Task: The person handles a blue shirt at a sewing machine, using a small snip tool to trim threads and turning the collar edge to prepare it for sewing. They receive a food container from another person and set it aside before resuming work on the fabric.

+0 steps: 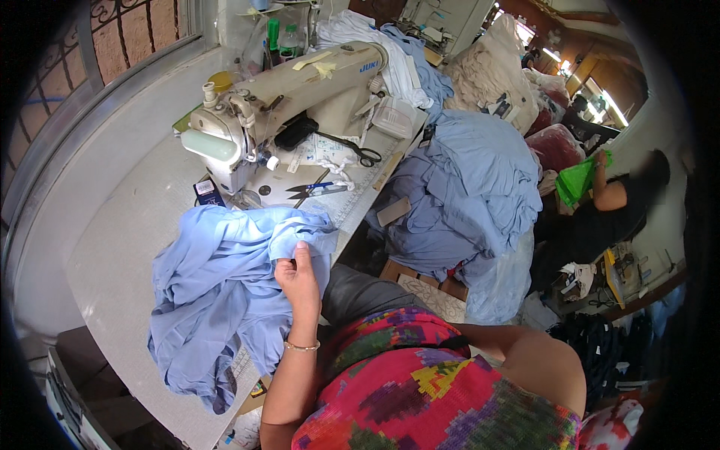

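Note:
My left hand (300,279) pinches a fold of a light blue garment (217,292) that lies bunched on the sewing table (112,255), thumb on top. A thin bracelet sits on that wrist. The cream sewing machine (289,94) stands just beyond the garment, its needle end near the fabric's far edge. My right forearm runs along the lower right past my colourful patterned top (420,390); its hand is out of sight.
Small blue-handled snips (319,187) and black scissors (352,150) lie on the machine bed. A big heap of blue garments (465,195) rises to the right, with bagged bundles behind it. Another person (615,195) holds green cloth at far right.

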The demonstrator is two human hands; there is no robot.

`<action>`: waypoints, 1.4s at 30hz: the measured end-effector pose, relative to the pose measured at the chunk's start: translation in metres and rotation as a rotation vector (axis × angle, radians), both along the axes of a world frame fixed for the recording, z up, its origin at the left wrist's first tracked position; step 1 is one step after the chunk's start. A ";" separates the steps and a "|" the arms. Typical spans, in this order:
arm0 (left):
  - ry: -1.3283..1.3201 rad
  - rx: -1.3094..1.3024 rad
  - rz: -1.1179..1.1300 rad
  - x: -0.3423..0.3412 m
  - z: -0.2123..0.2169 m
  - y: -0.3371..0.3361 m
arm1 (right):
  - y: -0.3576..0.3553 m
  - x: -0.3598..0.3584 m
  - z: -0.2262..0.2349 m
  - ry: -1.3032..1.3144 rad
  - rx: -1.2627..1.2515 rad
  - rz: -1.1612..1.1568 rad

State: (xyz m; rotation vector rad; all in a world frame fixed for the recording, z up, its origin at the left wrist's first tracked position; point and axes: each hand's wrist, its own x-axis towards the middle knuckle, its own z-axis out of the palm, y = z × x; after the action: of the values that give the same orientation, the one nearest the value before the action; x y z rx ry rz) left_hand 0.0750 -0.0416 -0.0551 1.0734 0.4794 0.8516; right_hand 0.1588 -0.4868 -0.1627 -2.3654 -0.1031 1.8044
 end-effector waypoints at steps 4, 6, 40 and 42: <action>-0.030 0.000 -0.012 0.003 -0.001 -0.002 | 0.002 0.011 0.008 -0.016 -0.036 0.086; -0.026 -0.006 -0.035 0.001 -0.005 -0.002 | 0.007 0.022 0.015 -0.034 -0.061 0.186; -0.062 -0.084 0.002 0.005 0.000 -0.004 | 0.086 0.214 0.171 -0.587 1.548 -0.945; -0.088 -0.077 -0.021 0.003 -0.008 0.001 | 0.063 0.236 0.178 -0.660 1.510 -1.121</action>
State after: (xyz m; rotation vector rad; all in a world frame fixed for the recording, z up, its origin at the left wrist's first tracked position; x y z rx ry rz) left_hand 0.0779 -0.0407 -0.0630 0.9650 0.4231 0.8516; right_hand 0.3943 -0.4234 0.0151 -1.1947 -0.1104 0.1000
